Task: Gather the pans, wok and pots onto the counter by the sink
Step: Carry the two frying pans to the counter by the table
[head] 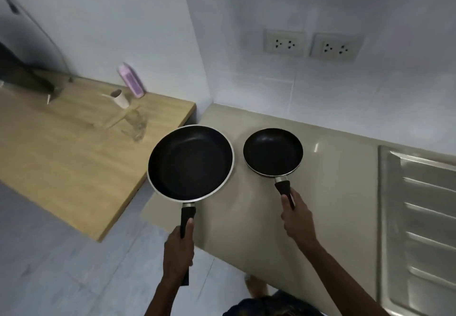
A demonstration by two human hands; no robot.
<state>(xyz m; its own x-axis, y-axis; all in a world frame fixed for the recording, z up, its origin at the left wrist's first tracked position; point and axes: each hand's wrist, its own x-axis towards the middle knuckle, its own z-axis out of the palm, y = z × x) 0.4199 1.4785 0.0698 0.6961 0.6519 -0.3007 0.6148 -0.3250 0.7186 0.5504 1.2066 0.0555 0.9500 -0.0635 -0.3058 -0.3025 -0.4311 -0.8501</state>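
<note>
My left hand [179,251] grips the black handle of a large black frying pan [190,163] with a pale rim; the pan hangs over the left edge of the beige counter [328,192]. A small black frying pan [273,151] is held by its handle in my right hand [297,219], above or on the counter's back left part; I cannot tell whether it touches the surface. The two pans are side by side, a small gap between them. The steel sink drainboard [419,217] lies at the counter's right end.
A wooden table [61,157] stands left of the counter, carrying a clear glass [136,124], a cardboard tube [121,98], a pink bottle [130,80] and a dark object at far left. Two wall sockets [311,43] sit above the counter. Pale floor lies below.
</note>
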